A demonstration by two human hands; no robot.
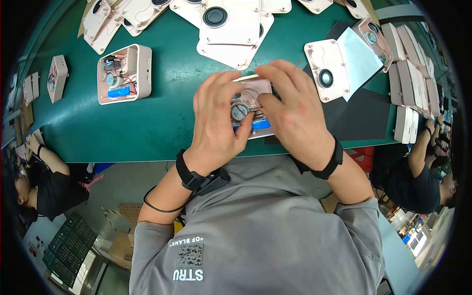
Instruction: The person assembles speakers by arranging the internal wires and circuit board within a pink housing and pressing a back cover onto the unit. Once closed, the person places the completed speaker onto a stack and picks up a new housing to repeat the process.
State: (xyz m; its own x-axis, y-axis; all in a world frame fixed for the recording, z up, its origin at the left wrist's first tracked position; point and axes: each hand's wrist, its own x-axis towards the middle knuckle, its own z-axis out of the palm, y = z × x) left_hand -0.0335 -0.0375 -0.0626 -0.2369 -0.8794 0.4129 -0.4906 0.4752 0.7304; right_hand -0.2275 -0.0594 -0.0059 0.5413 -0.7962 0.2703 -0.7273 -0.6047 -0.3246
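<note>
"Head view: what sits nearest?"

"The left hand (pixel 215 110) and right hand (pixel 295 108), with a pale pink, boxy plastic housing (pixel 260 85) between them over the green, smooth tabletop (pixel 169 123)."

"Are the fingers gripping?"

"Both sets are bent around its sides, thumbs over the interior; whether either pinches anything, I can't tell."

"How do the parts lie?"

"The blue, slab-shaped battery (pixel 260 125) runs roughly from 9 to 3 o'clock. The round, silvery metal disc (pixel 239 112) lies at 10 o'clock from the left thumb-tip, 8 from the right; the left is nearer."

"Farther out?"

"A white, flat plastic panel with a black ring (pixel 339 64) at 2 o'clock, an open, pale pink plastic box (pixel 143 73) between 9 and 10, overlapping white panels (pixel 230 33) at 12."
</note>
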